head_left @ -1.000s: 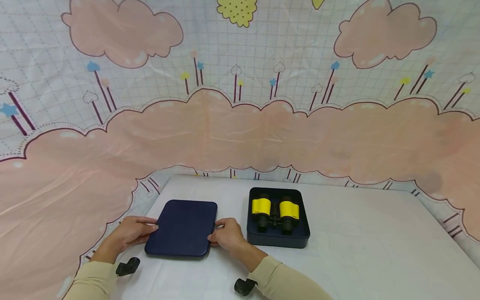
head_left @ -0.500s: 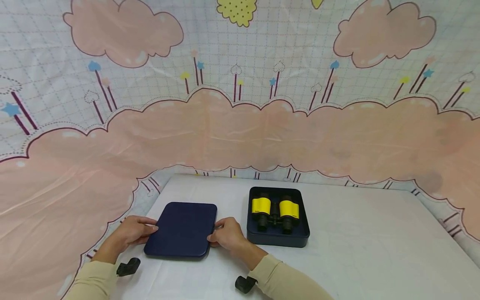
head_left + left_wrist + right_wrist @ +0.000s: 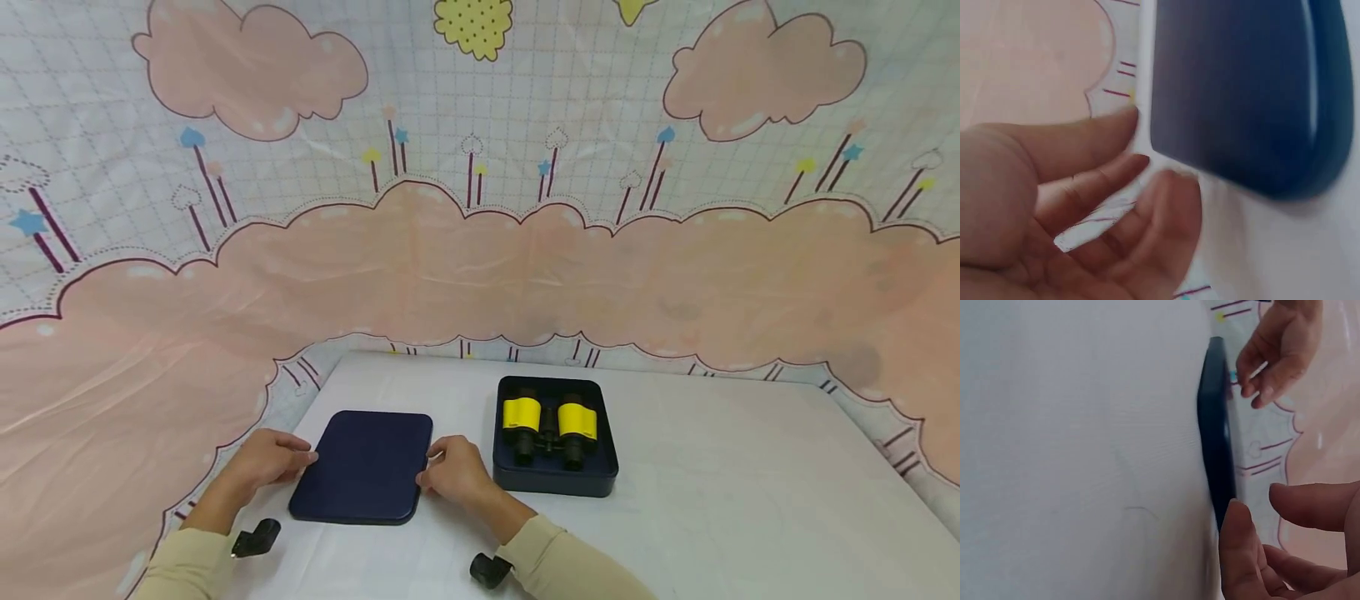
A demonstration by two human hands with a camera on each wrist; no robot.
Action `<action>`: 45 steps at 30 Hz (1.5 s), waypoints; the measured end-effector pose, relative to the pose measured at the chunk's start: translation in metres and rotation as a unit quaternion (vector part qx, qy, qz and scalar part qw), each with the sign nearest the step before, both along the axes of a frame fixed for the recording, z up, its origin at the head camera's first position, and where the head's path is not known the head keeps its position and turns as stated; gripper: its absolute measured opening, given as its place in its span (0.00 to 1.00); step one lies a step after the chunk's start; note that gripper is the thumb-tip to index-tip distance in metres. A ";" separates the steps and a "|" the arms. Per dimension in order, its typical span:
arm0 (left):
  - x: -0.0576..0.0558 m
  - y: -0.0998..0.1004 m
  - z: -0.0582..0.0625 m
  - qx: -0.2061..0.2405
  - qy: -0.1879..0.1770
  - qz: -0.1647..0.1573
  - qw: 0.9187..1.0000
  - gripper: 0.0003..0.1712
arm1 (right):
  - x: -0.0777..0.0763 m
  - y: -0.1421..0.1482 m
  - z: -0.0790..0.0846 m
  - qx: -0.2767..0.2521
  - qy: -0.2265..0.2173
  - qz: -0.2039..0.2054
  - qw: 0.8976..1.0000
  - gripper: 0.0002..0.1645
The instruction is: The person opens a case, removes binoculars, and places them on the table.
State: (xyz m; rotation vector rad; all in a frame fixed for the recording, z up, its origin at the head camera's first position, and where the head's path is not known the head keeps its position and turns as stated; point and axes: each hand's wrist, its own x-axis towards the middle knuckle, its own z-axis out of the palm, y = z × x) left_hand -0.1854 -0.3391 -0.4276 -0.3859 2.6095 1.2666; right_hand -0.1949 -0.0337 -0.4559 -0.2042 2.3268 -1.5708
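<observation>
A dark blue metal lid [image 3: 360,468] with rounded corners lies flat on the left part of the white table. Beside its left edge is my left hand [image 3: 268,460]; the left wrist view shows a gap between those relaxed fingers [image 3: 1179,206] and the lid [image 3: 1229,87]. My right hand [image 3: 456,472] is at the opposite edge, thumb and fingers parted, with one fingertip [image 3: 1238,515] right by the rim. Neither hand grips anything. Right of the lid stands a matching dark blue box [image 3: 555,482], uncovered, holding black and yellow binoculars [image 3: 576,421].
The table [image 3: 712,500] has a white cover and extends to the right of the box. Behind it hangs a cloth [image 3: 480,275] printed with clouds and stars. A small black device [image 3: 257,538] sits at the left wrist and another black device [image 3: 491,572] at the right.
The lid has come down flat and slightly toward me. Both hands have let go of its edges and stay beside it. The box and binoculars have not moved.
</observation>
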 end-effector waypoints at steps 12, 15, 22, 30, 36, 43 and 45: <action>0.008 0.027 0.018 0.126 0.043 -0.042 0.990 0.33 | 0.004 0.017 0.025 -0.087 -0.019 -0.007 0.996 0.24; 0.009 0.035 0.022 0.147 0.047 -0.051 0.987 0.34 | 0.003 0.022 0.032 -0.098 -0.015 -0.010 0.995 0.24; 0.006 0.053 0.030 0.208 0.053 -0.069 0.974 0.35 | 0.000 0.040 0.043 -0.121 -0.007 -0.002 0.993 0.22; 0.000 0.074 0.035 0.241 0.064 -0.101 0.963 0.35 | -0.003 0.058 0.045 -0.105 -0.007 -0.023 0.994 0.21; -0.009 0.094 0.041 0.259 0.062 -0.116 0.957 0.34 | -0.009 0.076 0.050 -0.106 0.004 -0.024 0.994 0.21; -0.020 0.115 0.047 0.272 0.053 -0.126 0.953 0.34 | -0.014 0.095 0.055 -0.115 0.012 -0.030 0.993 0.21; -0.023 0.121 0.049 0.275 0.050 -0.130 0.951 0.34 | -0.015 0.100 0.057 -0.117 0.011 -0.034 0.993 0.20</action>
